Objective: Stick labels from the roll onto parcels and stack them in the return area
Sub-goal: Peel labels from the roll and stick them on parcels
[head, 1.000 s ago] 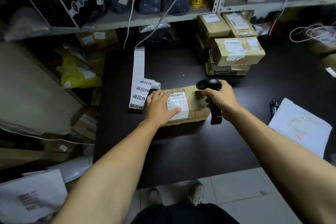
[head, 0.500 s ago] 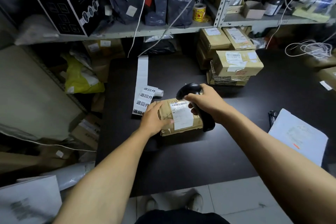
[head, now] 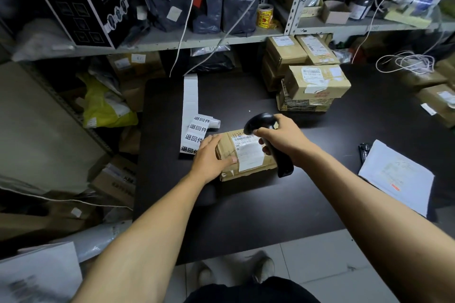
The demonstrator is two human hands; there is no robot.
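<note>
- A brown cardboard parcel (head: 246,155) lies flat on the black worktop (head: 246,204), in its left half, roughly midway between the front and rear edges.
- A white shipping label (head: 248,152) with a barcode at its far end is stuck on the parcel's top face.
- The left hand (head: 209,157) rests on the parcel's left end: fingers nearly straight along the far-left corner, thumb laid flat on the top face, tip touching the near-left corner of the shipping label.
- The right hand (head: 280,140) grips a black handheld barcode scanner (head: 270,140) by the handle, fingers wrapped round it. The scanner head sits over the parcel's far edge, just above the barcode; the handle butt points toward the front edge of the worktop.
- Whether the scanner touches the parcel cannot be determined from this angle.
- A strip of labels (head: 193,130) runs from near the rear edge of the worktop toward the parcel, ending just beside the left hand. The nearer labels carry black printed characters; the farther section appears blank. A small rolled portion lies at the strip's right side.
- A stack of taped cardboard boxes (head: 310,81) stands toward the rear edge, right of centre, well apart from the parcel.
- A white sheet of paper (head: 396,177) lies near the right front corner of the worktop.
- A metal shelf (head: 172,42) above the rear edge holds dark plastic bags and a black carton.
</note>
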